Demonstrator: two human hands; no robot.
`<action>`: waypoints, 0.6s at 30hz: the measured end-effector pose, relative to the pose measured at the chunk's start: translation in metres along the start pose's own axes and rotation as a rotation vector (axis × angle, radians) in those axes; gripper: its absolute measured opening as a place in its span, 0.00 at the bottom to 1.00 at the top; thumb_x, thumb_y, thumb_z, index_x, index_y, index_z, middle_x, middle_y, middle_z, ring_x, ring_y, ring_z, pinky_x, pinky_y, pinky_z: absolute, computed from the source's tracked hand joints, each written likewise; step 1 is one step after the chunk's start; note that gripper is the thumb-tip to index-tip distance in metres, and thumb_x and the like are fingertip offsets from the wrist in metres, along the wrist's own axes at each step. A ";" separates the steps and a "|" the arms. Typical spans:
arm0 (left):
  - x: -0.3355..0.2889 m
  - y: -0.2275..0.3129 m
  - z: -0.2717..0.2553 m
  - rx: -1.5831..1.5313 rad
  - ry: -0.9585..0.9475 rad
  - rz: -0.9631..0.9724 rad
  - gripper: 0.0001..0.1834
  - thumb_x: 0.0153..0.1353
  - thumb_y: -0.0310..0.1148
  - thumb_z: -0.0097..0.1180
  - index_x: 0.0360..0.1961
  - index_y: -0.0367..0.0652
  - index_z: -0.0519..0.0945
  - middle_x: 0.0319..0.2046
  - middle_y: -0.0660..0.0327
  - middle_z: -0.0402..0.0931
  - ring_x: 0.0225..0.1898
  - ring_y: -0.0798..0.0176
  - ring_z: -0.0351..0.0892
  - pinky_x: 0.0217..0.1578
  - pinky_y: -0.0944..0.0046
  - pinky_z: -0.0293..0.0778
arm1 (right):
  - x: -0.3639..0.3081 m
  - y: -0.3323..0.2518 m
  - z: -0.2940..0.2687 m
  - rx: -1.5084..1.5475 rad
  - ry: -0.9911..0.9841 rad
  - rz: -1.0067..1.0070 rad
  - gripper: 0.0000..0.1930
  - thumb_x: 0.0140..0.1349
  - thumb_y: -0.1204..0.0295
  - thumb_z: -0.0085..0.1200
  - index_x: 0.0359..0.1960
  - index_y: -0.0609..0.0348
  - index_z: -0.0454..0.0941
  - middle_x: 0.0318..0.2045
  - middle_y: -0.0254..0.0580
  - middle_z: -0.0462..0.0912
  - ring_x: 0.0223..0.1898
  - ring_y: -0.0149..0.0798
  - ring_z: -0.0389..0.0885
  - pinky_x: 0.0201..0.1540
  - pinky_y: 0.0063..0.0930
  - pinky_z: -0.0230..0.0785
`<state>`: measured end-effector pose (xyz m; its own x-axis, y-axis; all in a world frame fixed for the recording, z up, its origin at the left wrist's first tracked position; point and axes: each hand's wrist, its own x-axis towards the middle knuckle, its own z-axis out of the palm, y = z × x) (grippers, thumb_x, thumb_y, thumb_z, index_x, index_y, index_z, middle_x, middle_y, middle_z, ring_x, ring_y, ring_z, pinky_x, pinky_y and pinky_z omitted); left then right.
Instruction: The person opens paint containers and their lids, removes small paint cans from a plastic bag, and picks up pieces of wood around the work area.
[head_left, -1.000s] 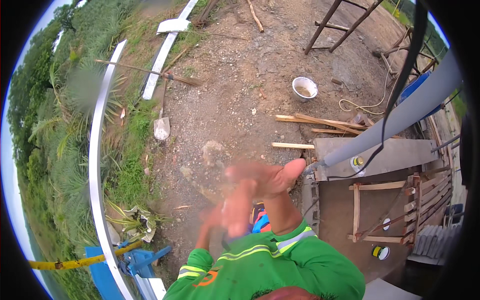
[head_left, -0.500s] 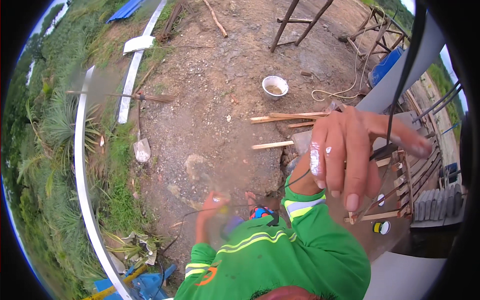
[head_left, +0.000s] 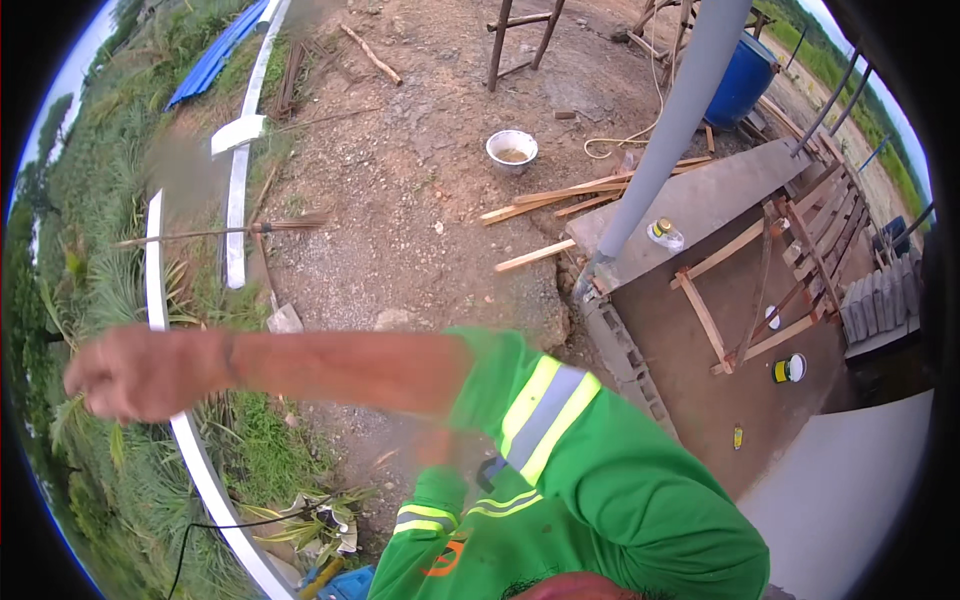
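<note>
I look down from high up over bare ground. My right arm, in a green sleeve with reflective stripes (head_left: 545, 415), stretches across my body to the left. My right hand (head_left: 140, 372) is blurred, its fingers curled, with nothing visible in it. It hangs in front of a long white curved strip (head_left: 200, 470) and the grass below. My left hand (head_left: 438, 447) is a blur just under the right forearm, mostly hidden. Below it shows my left cuff (head_left: 430, 515).
A grey pole (head_left: 670, 130) rises from a concrete slab (head_left: 720, 200) that bears a small bottle (head_left: 664, 233). A metal bowl (head_left: 511, 150), loose wooden slats (head_left: 560, 195), a blue barrel (head_left: 740, 75), wooden frames (head_left: 760, 290) and a thin black cable (head_left: 250, 520) lie below.
My right hand has swung from the right side, near the pole and a black cable, across to the far left. The view has tilted and shifted. My left hand stays low by my chest.
</note>
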<state>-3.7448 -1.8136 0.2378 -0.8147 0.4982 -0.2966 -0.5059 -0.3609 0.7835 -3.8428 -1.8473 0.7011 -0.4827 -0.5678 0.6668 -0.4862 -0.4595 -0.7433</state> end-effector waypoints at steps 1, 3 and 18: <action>0.000 0.001 0.020 0.160 -0.065 -0.049 0.25 0.53 0.43 0.69 0.46 0.42 0.72 0.40 0.55 0.78 0.42 0.61 0.78 0.44 0.61 0.75 | -0.003 0.029 0.030 -0.223 -0.159 -0.003 0.24 0.67 0.61 0.50 0.59 0.63 0.73 0.52 0.54 0.79 0.55 0.46 0.79 0.61 0.41 0.69; -0.005 -0.001 0.045 0.456 -0.184 -0.156 0.25 0.53 0.43 0.69 0.45 0.42 0.72 0.39 0.56 0.78 0.40 0.61 0.78 0.43 0.60 0.75 | -0.023 0.079 0.090 -0.220 -0.495 0.125 0.30 0.62 0.51 0.55 0.61 0.57 0.73 0.60 0.53 0.75 0.61 0.49 0.73 0.65 0.43 0.63; -0.085 -0.154 -0.043 1.021 -0.634 -0.545 0.26 0.55 0.43 0.70 0.49 0.43 0.72 0.38 0.62 0.77 0.37 0.63 0.77 0.38 0.61 0.76 | -0.868 0.008 0.212 -1.179 2.231 1.343 0.14 0.60 0.66 0.45 0.40 0.61 0.78 0.41 0.58 0.82 0.45 0.64 0.79 0.46 0.55 0.72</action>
<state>-3.6100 -1.8341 0.1187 -0.1615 0.7709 -0.6161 -0.0573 0.6159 0.7857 -3.2730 -1.5023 0.1051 0.1100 0.9938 -0.0140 0.6940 -0.0869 -0.7147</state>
